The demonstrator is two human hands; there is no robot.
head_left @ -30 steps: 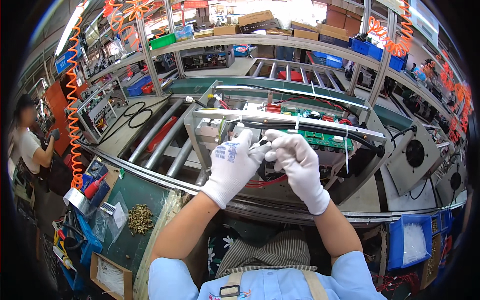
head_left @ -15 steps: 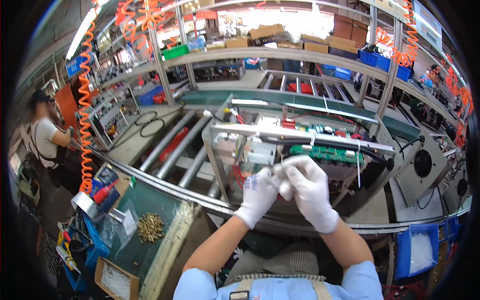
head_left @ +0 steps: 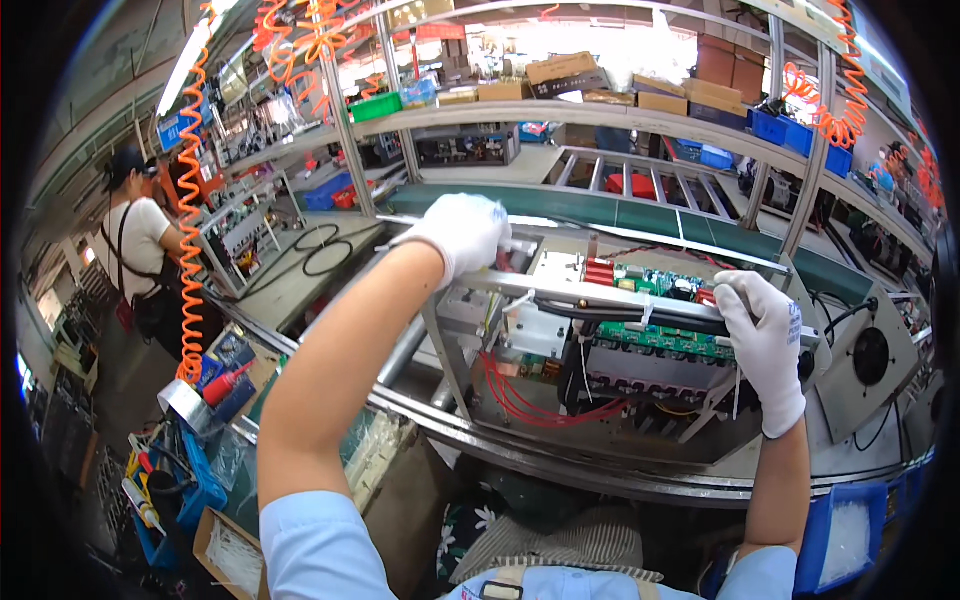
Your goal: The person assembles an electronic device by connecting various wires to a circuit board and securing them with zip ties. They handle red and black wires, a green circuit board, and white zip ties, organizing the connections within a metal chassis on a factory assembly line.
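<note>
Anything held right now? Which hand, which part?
Right hand is at the front metal rail, near its right end; firm hold or light touch can't be told. Left hand: grip hidden, so can't tell.

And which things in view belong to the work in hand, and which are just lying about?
Seemingly in the work:
open metal unit, right hand at its right end, left hand over its left end
green circuit board in it

Seemingly just lying about:
cardboard boxes on the shelf
green bin, same shelf
</note>
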